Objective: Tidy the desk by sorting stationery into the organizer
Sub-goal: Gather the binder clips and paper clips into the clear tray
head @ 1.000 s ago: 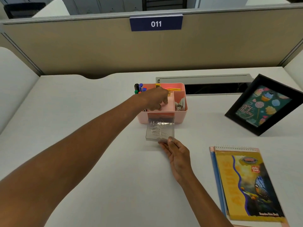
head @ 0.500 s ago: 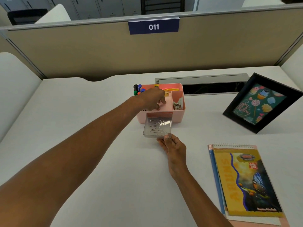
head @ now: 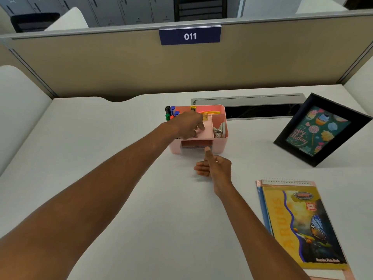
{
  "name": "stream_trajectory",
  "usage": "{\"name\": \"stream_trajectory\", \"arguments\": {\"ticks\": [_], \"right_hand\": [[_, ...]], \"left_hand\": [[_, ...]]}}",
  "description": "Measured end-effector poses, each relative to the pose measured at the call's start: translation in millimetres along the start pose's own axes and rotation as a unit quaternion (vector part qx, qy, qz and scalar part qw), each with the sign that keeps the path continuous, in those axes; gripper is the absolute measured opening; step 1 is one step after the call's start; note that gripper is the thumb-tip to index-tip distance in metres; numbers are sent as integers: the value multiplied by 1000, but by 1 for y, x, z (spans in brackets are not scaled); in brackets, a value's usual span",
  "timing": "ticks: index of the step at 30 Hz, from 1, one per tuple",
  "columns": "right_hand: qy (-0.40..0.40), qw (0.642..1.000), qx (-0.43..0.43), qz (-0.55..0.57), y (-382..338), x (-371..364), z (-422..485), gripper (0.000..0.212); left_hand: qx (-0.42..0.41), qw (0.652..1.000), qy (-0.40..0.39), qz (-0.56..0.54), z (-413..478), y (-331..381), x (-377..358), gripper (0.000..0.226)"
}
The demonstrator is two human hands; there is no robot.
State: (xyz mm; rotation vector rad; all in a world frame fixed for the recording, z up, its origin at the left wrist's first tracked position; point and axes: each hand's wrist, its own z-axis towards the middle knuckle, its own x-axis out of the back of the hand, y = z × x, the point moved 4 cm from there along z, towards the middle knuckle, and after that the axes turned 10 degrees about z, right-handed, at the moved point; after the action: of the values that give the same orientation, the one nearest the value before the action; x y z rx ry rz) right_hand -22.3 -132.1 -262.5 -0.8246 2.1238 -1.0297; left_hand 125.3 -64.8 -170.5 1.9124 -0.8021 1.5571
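The white bench (head: 101,158) is seen from above, bounded at 12 o'clock by a beige partition (head: 121,67) bearing a blue number plate (head: 190,36). A stack of notebooks (head: 298,225) is laid flat at 4 o'clock, and a black picture frame (head: 321,130) is propped tilted at 2 o'clock. A grey cable slot (head: 248,102) is set into the bench just behind the organizer.

The pink organizer (head: 220,146) is placed near the centre, slightly toward 12 o'clock. Markers (head: 171,113) are stood upright in its rear left compartment, yellow items (head: 210,113) are held in the rear middle one, and metal clips (head: 219,131) are seen in the right one. A clear drawer (head: 193,148) is seated in the front opening, almost flush with the front wall; its contents cannot be made out.

The left hand (head: 188,126) is laid over the top of the organizer, fingers curled down onto the pale inner tray, with nothing visibly held. The right hand (head: 215,165) is found just in front of the organizer at 6 o'clock from it, loosely open and empty, its thumb raised with the tip touching or just beside the drawer front, the fingers spread toward 9 o'clock above the bench.
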Motion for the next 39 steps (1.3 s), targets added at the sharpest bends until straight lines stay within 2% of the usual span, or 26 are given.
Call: {"name": "stream_trajectory", "arguments": {"ticks": [10,16,19,22,25,27,29,31,32,33,35,36,39], "right_hand": [[-34,997,21,66,-12,-19,18,22],[-47,996,20,74,-10,-19,20,21],[-63,997,13,35,-15,-14,19,16],[-40,998,22,-38,-23,-3,13,12],[2,994,81,-77,-34,11,7,11],[45,983,144,-107,-42,22,5,10],[94,966,207,-120,-54,35,3,8],[142,948,254,-127,-67,47,5,9],[154,942,268,-133,-73,52,7,9],[155,938,277,-139,-77,55,10,11],[130,941,273,-150,-83,56,19,19],[113,945,262,-161,-85,54,22,23],[63,950,233,-196,-86,44,30,31]], "left_hand": [[0,1000,-3,-1,7,1,1,41],[-1,1000,-6,-1,9,0,0,42],[6,1000,-5,-8,12,-1,1,42],[6,1000,7,-20,10,-1,-1,40],[27,998,39,-50,-2,2,3,37],[52,988,111,-97,-21,4,15,30],[70,948,264,-161,-52,2,28,18],[143,861,438,-215,-92,-10,28,10],[211,811,490,-241,-109,-19,19,10],[289,764,509,-271,-122,-28,7,11],[416,700,469,-342,-133,-42,-27,16],[449,686,431,-377,-133,-46,-44,19],[474,680,345,-439,-124,-45,-76,26]]}}
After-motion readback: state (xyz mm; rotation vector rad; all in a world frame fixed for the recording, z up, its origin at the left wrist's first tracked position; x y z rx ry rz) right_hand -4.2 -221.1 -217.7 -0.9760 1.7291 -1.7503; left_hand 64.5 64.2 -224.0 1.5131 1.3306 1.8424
